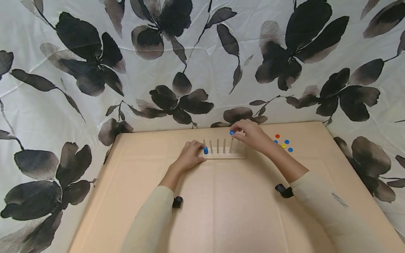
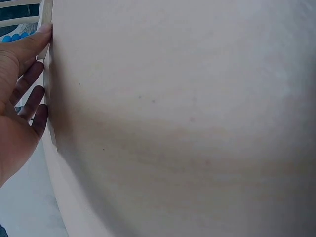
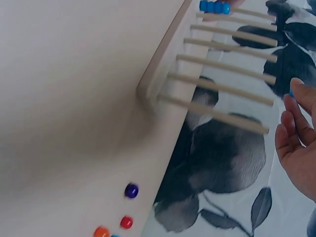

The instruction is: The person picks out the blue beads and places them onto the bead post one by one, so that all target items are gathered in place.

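Right hand (image 1: 251,133) pinches blue bead (image 1: 232,132), thumb against fingertip, near tips of pegs (image 1: 224,145) on wooden rack (image 1: 224,156). Left hand (image 1: 188,155) grips rack's left end by stacked blue beads (image 1: 205,150). Loose beads (image 1: 283,146) lie rightward.

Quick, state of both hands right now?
Left hand: closed, holding the left end of the pale wooden peg rack.
Right hand: closed, pinching a small round blue bead.
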The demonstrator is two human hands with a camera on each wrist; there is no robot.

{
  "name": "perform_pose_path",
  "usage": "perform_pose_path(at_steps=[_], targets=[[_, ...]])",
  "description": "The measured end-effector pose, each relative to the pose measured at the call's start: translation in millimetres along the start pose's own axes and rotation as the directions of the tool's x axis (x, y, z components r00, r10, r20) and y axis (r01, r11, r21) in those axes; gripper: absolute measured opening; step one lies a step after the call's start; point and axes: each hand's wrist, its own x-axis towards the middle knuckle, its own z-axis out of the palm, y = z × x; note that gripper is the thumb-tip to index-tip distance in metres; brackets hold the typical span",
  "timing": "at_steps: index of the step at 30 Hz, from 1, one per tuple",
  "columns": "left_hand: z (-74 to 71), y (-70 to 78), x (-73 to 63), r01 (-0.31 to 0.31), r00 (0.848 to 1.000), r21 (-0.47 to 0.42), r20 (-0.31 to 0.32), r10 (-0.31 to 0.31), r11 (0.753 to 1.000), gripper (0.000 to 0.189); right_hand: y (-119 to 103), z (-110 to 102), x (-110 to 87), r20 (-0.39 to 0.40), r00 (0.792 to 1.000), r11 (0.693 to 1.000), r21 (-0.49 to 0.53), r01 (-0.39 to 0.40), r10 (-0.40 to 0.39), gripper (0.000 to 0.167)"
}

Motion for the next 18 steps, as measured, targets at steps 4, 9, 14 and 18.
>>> perform_pose_path(at_steps=[4,9,14,18], targets=[[1.0,-0.3,0.4,-0.014,1.000,0.002,-0.004,0.014,1.000,0.053,-11.4,7.3,8.6,0.020,1.000,1.000,0.015,-0.004,0.004,0.019],[0.9,-1.0,0.1,-0.016,1.000,0.006,-0.006,0.016,1.000,0.054,-23.7,18.5,19.6,0.013,0.999,0.999,0.031,0.036,-0.036,0.017],[-0.6,-0.7,-0.3,-0.019,1.000,0.013,-0.006,0.019,1.000,0.053,-32.9,30.2,29.2,0.023,0.997,0.997,0.033,0.072,-0.073,0.016],[0.2,-1.1,-0.5,-0.030,0.999,0.010,-0.018,0.030,1.000,0.052,-39.8,40.1,35.3,0.048,0.995,0.996,0.018,0.082,-0.082,0.017]])
